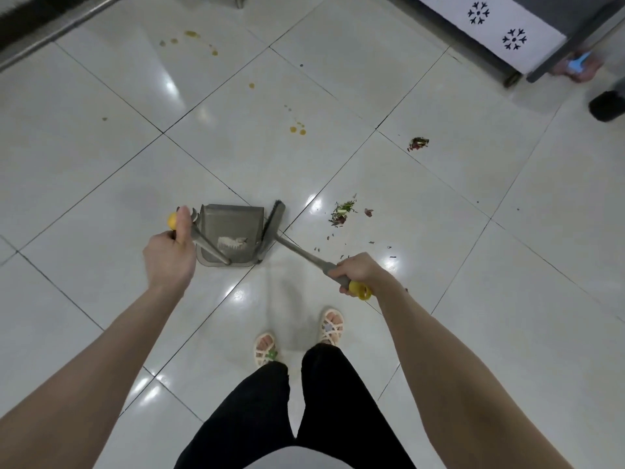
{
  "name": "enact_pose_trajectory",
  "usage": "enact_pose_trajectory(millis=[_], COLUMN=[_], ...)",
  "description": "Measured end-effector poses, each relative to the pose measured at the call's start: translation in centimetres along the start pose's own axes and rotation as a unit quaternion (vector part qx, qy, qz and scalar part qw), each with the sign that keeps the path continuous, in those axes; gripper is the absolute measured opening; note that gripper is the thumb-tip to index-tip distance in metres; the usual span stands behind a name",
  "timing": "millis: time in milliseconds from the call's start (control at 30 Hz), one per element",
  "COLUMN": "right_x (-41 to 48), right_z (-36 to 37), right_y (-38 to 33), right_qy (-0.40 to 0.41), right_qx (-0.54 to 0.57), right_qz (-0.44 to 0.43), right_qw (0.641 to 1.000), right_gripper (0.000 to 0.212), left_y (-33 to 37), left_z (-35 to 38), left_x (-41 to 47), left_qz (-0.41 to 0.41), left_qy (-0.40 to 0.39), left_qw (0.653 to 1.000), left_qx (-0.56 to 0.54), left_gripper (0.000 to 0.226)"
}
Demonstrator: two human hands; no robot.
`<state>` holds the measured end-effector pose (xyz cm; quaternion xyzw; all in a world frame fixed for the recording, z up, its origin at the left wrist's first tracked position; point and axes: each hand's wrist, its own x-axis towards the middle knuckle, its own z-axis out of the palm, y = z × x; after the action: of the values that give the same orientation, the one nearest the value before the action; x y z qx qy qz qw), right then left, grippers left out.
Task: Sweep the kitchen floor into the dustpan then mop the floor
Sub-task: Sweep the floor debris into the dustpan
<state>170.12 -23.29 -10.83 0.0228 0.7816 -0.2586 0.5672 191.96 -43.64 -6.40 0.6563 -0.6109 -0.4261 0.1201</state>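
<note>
A grey dustpan (233, 228) stands on the white tiled floor (439, 316) ahead of my feet, with a pale clump of dirt inside it. My left hand (170, 255) grips the yellow-tipped top of its long handle. My right hand (355, 272) grips the grey broom handle near its yellow end. The broom head (274, 220) rests against the dustpan's right edge. A pile of green and red vegetable scraps (342, 213) lies just right of the broom. A smaller pile of scraps (418, 143) lies farther away to the right.
Several yellow-brown liquid spots (297, 129) stain the tiles ahead, with more spots (192, 35) farther off. A metal rail (50, 32) runs along the far left. A metal-framed stand with a white patterned cloth (490, 25) is at the far right, near a black object (607, 105).
</note>
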Motion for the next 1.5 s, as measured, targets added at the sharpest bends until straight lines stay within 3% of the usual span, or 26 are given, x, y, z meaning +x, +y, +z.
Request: enact_pose_trajectory(millis=[300,533,667,867,1300,1500], right_x=[2.0,4.0,4.0,3.6,6.4,8.9], right_z=[-6.5,-21.6,-27.6,-34.0,-26.7,-28.8], right_y=[-0.2,0.5,1.4,1.4,0.7,4.1], right_qy=[0.026,0.027,0.037,0.01,-0.11,-0.089], right_qx=[-0.055,-0.099,-0.105,-0.104,-0.187,-0.202], right_qz=[0.037,0.036,0.025,-0.009,-0.028,-0.003], right_qw=[0.997,0.994,0.994,0.995,0.976,0.975], right_gripper=[0.019,0.032,0.02,0.019,0.028,0.029], left_y=[2.1,5.9,7.4,8.0,5.8,5.6], left_z=[3.5,12.2,15.8,19.1,20.5,24.0], left_x=[-3.1,-8.2,-10.6,-14.2,-22.7,-26.0], left_qz=[-0.014,-0.045,-0.091,-0.144,-0.155,-0.173], left_qy=[0.023,0.071,0.112,0.147,0.221,0.235], left_qw=[1.0,0.996,0.989,0.975,0.951,0.944], left_qx=[0.002,0.0,-0.019,-0.087,-0.149,-0.157], left_gripper=[0.084,0.095,0.095,0.073,0.072,0.07])
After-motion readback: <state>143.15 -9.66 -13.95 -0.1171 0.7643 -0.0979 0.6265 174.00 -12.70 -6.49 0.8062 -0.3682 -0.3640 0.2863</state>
